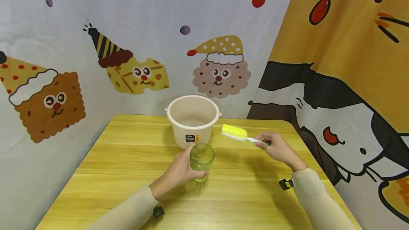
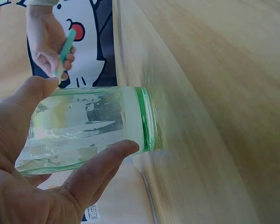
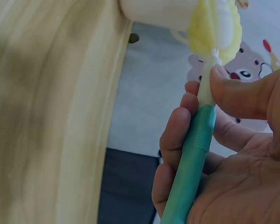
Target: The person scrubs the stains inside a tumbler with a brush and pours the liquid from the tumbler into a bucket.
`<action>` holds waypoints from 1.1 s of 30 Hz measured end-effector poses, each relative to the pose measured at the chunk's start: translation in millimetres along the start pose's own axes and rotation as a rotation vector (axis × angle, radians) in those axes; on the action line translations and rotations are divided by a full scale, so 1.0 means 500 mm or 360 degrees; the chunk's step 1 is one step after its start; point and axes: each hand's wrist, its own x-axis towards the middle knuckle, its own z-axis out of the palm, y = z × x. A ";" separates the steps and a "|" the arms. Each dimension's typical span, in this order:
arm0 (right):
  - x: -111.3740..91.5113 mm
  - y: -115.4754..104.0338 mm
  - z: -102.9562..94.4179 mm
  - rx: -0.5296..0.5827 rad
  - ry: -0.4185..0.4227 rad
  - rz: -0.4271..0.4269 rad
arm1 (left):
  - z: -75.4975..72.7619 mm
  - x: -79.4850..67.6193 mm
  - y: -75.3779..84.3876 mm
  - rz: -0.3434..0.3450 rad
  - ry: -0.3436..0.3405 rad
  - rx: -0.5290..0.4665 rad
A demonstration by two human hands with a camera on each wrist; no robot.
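My left hand grips a clear green drinking glass round its side, thumb and fingers on opposite walls. In the left wrist view the base of the glass is close to the tabletop; I cannot tell whether it touches. My right hand holds a sponge bottle brush by its handle, green with a white neck. The brush's yellow and white sponge head points left, apart from the glass and above the table.
Behind the glass a cream bucket with a dark label stands near the back of the wooden table. A cartoon-printed curtain hangs behind and at both sides of the table.
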 end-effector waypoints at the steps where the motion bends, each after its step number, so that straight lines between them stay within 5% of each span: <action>1: 0.002 0.008 0.001 0.0001 -0.0001 0.0012 | 0.001 0.000 0.000 0.0001 0.0002 0.0003; 10: 0.012 0.059 0.030 -0.0133 -0.0014 0.0026 | -0.001 0.001 0.000 0.0020 0.0008 -0.0013; 33: 0.033 0.100 0.089 -0.0064 -0.0050 0.0298 | 0.001 0.000 -0.004 0.0008 0.0016 -0.0018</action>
